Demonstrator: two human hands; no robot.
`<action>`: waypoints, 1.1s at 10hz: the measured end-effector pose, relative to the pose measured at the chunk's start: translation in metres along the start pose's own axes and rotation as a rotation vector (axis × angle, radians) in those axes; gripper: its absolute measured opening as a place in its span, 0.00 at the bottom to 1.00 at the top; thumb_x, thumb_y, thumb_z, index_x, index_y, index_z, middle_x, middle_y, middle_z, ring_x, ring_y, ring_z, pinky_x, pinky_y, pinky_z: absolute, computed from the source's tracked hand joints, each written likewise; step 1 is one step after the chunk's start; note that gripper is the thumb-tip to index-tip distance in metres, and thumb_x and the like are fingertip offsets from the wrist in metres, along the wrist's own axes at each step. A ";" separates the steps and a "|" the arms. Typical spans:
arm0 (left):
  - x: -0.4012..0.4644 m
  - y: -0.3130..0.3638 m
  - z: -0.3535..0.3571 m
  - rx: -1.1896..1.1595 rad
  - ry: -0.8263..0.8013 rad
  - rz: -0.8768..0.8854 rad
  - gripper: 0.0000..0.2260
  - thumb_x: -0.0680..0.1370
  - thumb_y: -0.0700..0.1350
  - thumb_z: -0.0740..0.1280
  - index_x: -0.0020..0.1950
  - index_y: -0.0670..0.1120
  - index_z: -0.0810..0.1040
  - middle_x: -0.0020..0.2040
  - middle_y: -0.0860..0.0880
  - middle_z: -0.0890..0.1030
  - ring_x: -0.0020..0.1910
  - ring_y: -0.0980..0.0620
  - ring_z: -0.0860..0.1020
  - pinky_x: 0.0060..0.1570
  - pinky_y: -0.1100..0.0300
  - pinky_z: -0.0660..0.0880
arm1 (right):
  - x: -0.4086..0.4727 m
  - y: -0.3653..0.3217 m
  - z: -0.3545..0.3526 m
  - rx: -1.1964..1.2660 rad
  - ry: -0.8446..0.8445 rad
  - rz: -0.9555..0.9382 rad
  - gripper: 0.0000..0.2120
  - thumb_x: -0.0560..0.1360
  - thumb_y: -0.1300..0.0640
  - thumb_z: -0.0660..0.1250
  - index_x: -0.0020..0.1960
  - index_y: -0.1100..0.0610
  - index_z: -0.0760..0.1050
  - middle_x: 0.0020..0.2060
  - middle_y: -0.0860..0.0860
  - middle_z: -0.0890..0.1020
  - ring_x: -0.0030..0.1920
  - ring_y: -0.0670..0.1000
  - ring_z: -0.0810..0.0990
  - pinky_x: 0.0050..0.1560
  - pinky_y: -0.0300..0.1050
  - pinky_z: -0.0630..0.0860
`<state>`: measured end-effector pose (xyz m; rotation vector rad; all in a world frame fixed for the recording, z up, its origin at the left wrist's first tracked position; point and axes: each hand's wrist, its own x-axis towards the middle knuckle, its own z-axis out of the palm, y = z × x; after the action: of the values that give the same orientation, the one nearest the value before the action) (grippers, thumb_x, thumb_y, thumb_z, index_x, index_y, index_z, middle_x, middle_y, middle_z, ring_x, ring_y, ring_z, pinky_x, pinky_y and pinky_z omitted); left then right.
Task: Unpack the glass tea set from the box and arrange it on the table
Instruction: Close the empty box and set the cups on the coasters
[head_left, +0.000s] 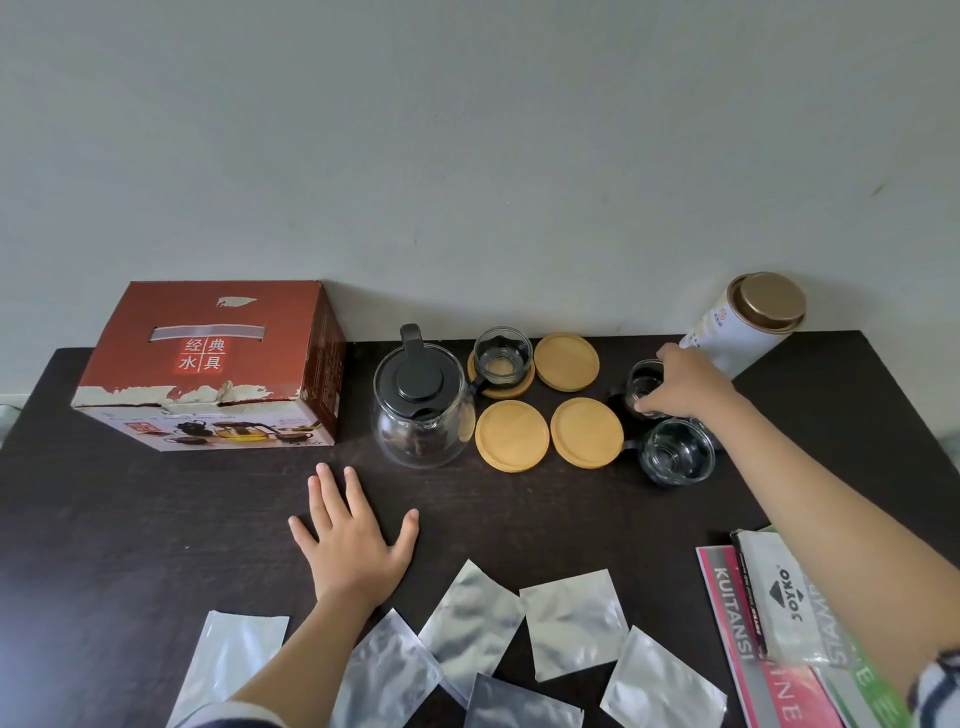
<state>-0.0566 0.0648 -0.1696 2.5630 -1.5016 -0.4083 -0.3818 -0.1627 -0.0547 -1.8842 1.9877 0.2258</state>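
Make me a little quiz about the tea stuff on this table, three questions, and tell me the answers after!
1. True or false: every wooden coaster has a cup on it.
2. How many wooden coasters are on the table?
3. Which hand is on a glass cup: A) left, B) right, C) neither?

Key:
1. False. Only the back-left coaster holds a cup; the other three are bare.
2. Four, set in a square beside the glass teapot.
3. B. The right hand reaches over a glass cup near the white tin, fingers on its rim; the left hand lies flat on the table.
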 end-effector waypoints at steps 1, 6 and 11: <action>0.000 0.000 0.000 0.011 -0.004 -0.002 0.44 0.70 0.71 0.47 0.77 0.42 0.54 0.78 0.41 0.47 0.77 0.43 0.44 0.69 0.35 0.50 | 0.001 -0.003 -0.002 0.004 0.017 -0.011 0.40 0.62 0.52 0.76 0.68 0.60 0.64 0.62 0.59 0.71 0.59 0.58 0.73 0.52 0.52 0.77; -0.001 0.000 -0.001 0.004 -0.005 -0.001 0.44 0.70 0.71 0.48 0.77 0.42 0.54 0.78 0.41 0.47 0.77 0.43 0.44 0.69 0.35 0.49 | 0.027 -0.067 0.003 0.267 0.066 -0.319 0.38 0.64 0.63 0.75 0.71 0.59 0.64 0.66 0.57 0.69 0.66 0.57 0.69 0.61 0.47 0.69; 0.000 -0.001 0.001 0.017 -0.001 0.001 0.44 0.70 0.71 0.47 0.77 0.42 0.54 0.78 0.41 0.47 0.77 0.43 0.44 0.69 0.34 0.50 | -0.033 -0.031 0.038 0.482 0.241 -0.274 0.36 0.68 0.60 0.75 0.72 0.56 0.64 0.72 0.54 0.65 0.72 0.53 0.62 0.67 0.42 0.59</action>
<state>-0.0557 0.0655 -0.1708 2.5745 -1.5133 -0.3980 -0.3446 -0.1203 -0.0715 -1.8856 1.6922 -0.5313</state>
